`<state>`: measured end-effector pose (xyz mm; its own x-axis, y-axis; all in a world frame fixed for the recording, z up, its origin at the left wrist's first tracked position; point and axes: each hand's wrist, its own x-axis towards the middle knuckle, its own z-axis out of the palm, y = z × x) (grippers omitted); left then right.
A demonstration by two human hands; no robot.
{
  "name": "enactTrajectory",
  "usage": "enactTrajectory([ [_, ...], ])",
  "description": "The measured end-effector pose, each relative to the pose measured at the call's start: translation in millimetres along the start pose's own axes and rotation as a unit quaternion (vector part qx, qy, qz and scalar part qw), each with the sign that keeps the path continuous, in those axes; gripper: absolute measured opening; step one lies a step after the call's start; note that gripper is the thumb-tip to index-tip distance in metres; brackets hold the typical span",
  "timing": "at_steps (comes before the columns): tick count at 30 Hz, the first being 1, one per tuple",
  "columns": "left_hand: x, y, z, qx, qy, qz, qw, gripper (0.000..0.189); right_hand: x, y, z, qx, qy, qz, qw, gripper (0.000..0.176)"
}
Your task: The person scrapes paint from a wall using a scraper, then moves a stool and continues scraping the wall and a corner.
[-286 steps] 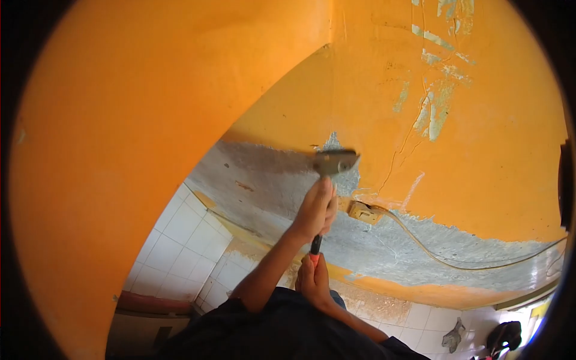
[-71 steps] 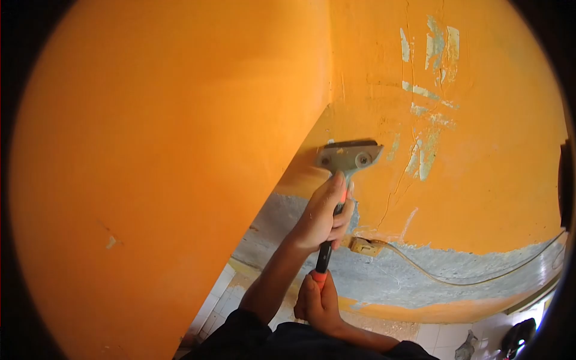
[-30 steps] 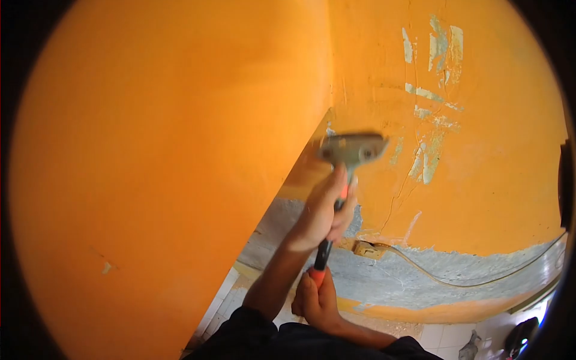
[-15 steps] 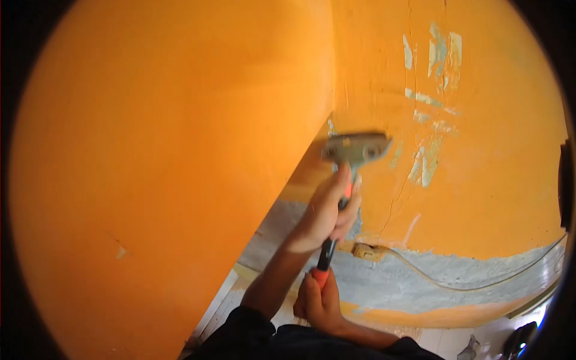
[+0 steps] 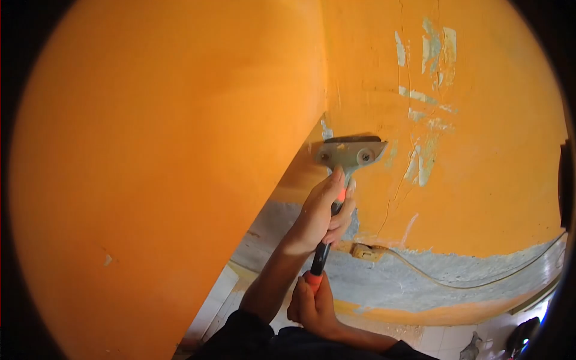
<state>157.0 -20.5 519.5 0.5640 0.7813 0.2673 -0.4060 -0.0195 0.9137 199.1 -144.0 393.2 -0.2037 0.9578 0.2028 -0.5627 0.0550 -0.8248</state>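
No readable text, label, brand, number or sign appears anywhere.

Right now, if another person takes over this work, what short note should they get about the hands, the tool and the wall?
Left hand: closed on the scraper handle, high up near the blade.
Right hand: closed on the handle's orange end.
The blade lies against the orange wall, beside the corner.
Done: a grey band below is scraped bare, around the small box and cable.
Left: orange paint above the blade, with cracks and flaked patches.
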Motion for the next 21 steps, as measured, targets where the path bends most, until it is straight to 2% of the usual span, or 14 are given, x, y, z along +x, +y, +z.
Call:
enactTrajectory([
  [2, 0, 1, 0, -0.009, -0.004, -0.014, 1.000, 0.049, 6, -2, 4, 0.038, -0.005, 0.013, 0.999, 0.016],
  [4, 5, 14, 3, -0.011, -0.006, 0.014, 1.000, 0.047, 15, -11, 8, -0.022, -0.009, -0.030, 0.999, 0.016],
  [6, -3, 1, 5, -0.038, 0.031, -0.038, 0.998, 0.048, 6, -8, 2, -0.041, -0.003, -0.023, 0.999, 0.016],
  [8, 0, 7, 8, -0.023, -0.018, 0.008, 1.000, 0.047, 3, -12, 2, -0.005, -0.009, 0.000, 1.000, 0.016],
  [11, 5, 18, 2, -0.035, -0.023, 0.006, 0.999, 0.049, 5, -8, 1, -0.016, -0.001, -0.002, 1.000, 0.017],
  [14, -4, -8, -4, -0.032, -0.012, -0.025, 0.999, 0.050, 3, -2, 3, -0.010, -0.011, -0.006, 1.000, 0.018],
  [16, 0, 7, 0, -0.031, -0.003, -0.035, 0.999, 0.050, 4, -2, 7, -0.003, -0.007, 0.004, 1.000, 0.018],
  [18, 6, 19, -1, -0.028, -0.043, 0.003, 0.999, 0.047, 15, -11, 12, -0.017, -0.020, -0.023, 0.999, 0.018],
  [19, 3, 11, -3, -0.028, -0.014, -0.013, 0.999, 0.047, 10, -6, 7, 0.017, -0.009, -0.013, 1.000, 0.018],
  [21, 1, 2, -5, -0.044, -0.019, -0.025, 0.999, 0.046, 8, -3, 7, 0.009, -0.017, -0.019, 1.000, 0.018],
])
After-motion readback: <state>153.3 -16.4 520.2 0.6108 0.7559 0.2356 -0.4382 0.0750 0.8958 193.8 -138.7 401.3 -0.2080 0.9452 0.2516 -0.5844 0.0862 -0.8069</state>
